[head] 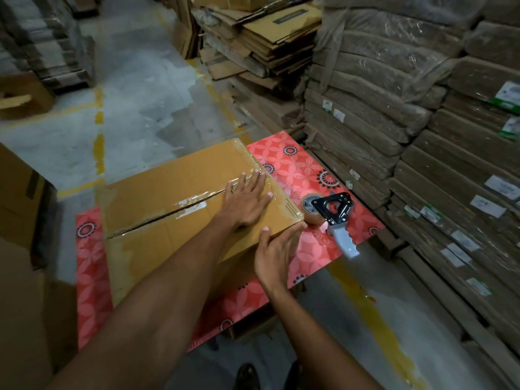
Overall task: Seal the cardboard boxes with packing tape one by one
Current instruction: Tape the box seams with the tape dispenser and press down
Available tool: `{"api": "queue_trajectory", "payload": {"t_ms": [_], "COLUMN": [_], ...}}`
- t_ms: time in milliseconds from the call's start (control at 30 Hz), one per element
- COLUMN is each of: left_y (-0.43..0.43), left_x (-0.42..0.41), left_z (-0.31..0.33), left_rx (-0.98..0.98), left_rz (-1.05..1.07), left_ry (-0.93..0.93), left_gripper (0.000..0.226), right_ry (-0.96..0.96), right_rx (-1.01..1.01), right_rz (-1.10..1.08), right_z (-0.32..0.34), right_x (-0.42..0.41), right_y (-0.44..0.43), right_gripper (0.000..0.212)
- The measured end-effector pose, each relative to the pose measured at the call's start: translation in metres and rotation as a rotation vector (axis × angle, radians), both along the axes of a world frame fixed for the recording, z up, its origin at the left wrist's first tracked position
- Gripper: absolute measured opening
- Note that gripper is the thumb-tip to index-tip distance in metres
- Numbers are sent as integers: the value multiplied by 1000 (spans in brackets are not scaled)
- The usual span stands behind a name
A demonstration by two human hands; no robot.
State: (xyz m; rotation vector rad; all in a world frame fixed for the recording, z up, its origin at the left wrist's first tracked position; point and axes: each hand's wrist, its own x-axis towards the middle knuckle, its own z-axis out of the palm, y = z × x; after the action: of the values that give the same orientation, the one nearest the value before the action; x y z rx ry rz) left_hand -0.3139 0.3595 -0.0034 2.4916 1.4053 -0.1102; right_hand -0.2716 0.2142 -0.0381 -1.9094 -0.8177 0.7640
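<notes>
A closed brown cardboard box lies on a red flower-patterned table. Clear tape runs across its right end and over part of the middle seam. My left hand lies flat with spread fingers on the box top near the right end. At the near right corner, my right hand rests against the box's side, thumb on the top edge. A tape dispenser with a black frame, grey handle and a roll of tape lies on the table just right of the box, untouched.
Tall stacks of wrapped flat cardboard fill the right side, close to the table. More flattened boxes are piled at the back. Other cartons stand at the left. Grey concrete floor with yellow lines stretches beyond the table.
</notes>
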Motion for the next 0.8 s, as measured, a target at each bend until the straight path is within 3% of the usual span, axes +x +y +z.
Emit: {"api": "queue_trajectory", "payload": {"t_ms": [200, 333, 467, 600, 667, 800], "left_y": [23, 73, 111, 101, 88, 45], "left_x": [-39, -132, -222, -255, -268, -276], "left_z": [10, 10, 21, 18, 19, 27], "left_rx": [-37, 154, 44, 44, 34, -36], "left_rz": [-95, 130, 427, 538, 639, 760], "left_ry": [-101, 125, 140, 153, 159, 138], "left_gripper": [66, 57, 74, 76, 76, 74], "right_ry": [70, 59, 97, 167, 69, -380], "right_rx": [-64, -48, -42, -10, 17, 4], "right_rz": [22, 129, 232, 282, 334, 511], "right_z": [8, 16, 18, 14, 19, 37], "right_x": [-37, -73, -110, -87, -45, 15], "right_y": [-13, -33, -46, -6, 38, 120], "right_gripper": [90, 94, 115, 132, 121, 32]}}
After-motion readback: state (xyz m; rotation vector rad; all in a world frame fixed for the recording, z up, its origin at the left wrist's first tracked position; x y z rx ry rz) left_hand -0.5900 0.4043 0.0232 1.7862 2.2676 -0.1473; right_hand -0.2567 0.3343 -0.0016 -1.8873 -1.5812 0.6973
